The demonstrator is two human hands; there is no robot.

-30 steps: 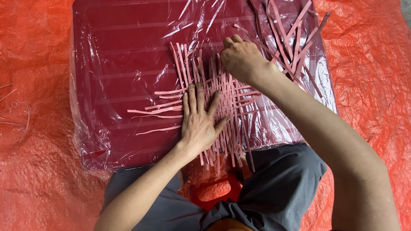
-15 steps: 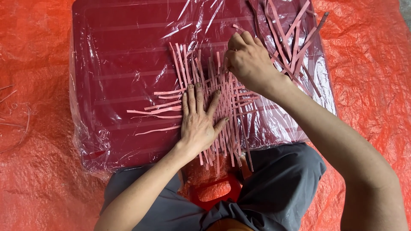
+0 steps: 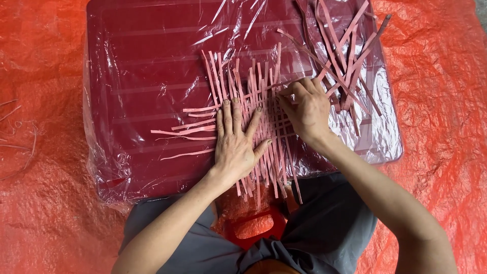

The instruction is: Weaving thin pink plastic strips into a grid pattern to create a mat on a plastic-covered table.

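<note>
- An orange sheet (image 3: 45, 61) covers the ground on the left, crinkled, with a few thin pale strands (image 3: 15, 137) lying loose on it near the edge.
- A dark red board (image 3: 147, 66) wrapped in clear film (image 3: 109, 167) rests across the person's lap, reaching from the sheet's left part to well past the middle.
- Loose ends of pink strips (image 3: 185, 127) stick out leftward from the weave, flat on the board.
- The left hand (image 3: 236, 144) lies palm down with fingers spread, pressing on the lower left part of the mat (image 3: 264, 101), a patch of crossed pink strips at the board's middle.
- The right hand (image 3: 304, 109) sits on the mat's right edge, fingers curled and bunched at a strip; whether it pinches that strip cannot be told.
- A loose heap of strips (image 3: 345, 56) lies at the board's upper right, just beyond the right hand.
- Grey trousers (image 3: 335, 218) and a red stool (image 3: 253, 231) show below the board.
</note>
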